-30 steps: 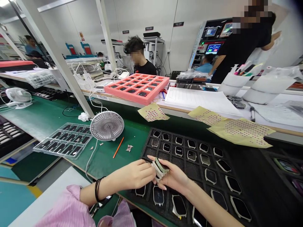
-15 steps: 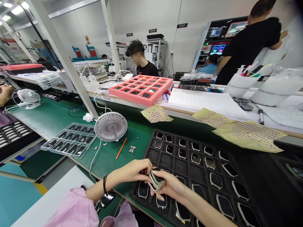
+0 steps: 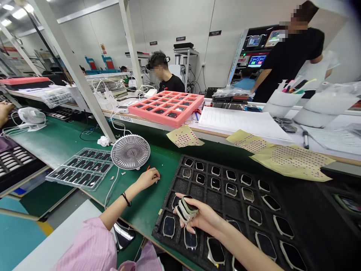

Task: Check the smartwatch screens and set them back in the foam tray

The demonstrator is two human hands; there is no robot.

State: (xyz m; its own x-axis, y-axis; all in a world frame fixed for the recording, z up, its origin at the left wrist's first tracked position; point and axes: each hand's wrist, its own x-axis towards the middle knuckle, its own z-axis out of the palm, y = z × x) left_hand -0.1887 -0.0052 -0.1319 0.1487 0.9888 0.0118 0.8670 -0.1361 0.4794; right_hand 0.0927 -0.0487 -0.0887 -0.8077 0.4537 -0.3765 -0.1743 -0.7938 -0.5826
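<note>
My right hand holds a small stack of watch cases over the near left part of a black foam tray. The tray's pockets hold several more watch cases with dark screens. My left hand is stretched out to the green mat left of the tray, fingers curled down on small paper scraps and the end of an orange pencil. What it pinches, if anything, is hidden. A black band circles my left wrist.
A small white desk fan and a clear tray of dark parts lie left on the green mat. A pink foam tray, yellow sticker sheets and papers sit on the shelf behind. Other people work at the back and far left.
My left hand left the stack of watch cases and reached forward and left to the scraps on the mat. My right hand stays holding the stack.
</note>
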